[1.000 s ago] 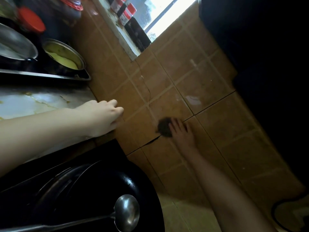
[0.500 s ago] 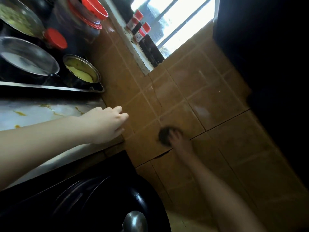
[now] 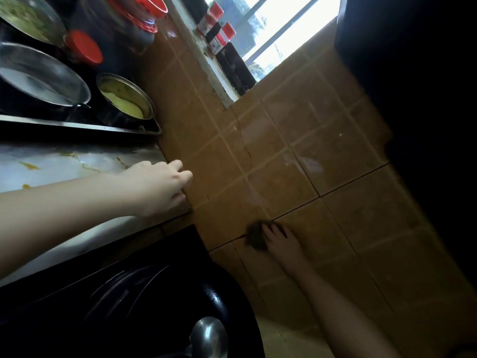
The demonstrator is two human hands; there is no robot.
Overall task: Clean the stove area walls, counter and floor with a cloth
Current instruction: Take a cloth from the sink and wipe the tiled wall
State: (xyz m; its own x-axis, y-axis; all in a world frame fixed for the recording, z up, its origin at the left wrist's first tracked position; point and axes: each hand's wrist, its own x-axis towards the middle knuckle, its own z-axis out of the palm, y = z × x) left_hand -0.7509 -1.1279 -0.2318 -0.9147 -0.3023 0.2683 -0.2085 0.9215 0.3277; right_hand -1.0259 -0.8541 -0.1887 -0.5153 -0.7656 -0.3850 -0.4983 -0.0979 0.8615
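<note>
My right hand [image 3: 282, 241] presses a small dark cloth [image 3: 255, 235] flat against the brown tiled wall [image 3: 322, 140], with its fingers laid over it. The cloth sits on a dark grout line beside a crack in the tiles. My left hand [image 3: 160, 187] rests on the corner of the stained pale counter [image 3: 64, 161] where it meets the wall, fingers loosely bent, holding nothing. Yellowish smears mark the counter.
A black wok [image 3: 154, 293] with a metal ladle [image 3: 209, 334] sits below the counter edge. A tray [image 3: 77, 125] holds a pot of yellow food [image 3: 124, 99] and a steel pan [image 3: 38, 78]. Red-capped bottles [image 3: 219, 34] stand on the window sill. A dark bulk [image 3: 413, 73] fills the right.
My view has swung so more of the pots and window show. My right hand rubbed the cloth in short strokes around the same grout line. My left hand stayed on the counter corner.
</note>
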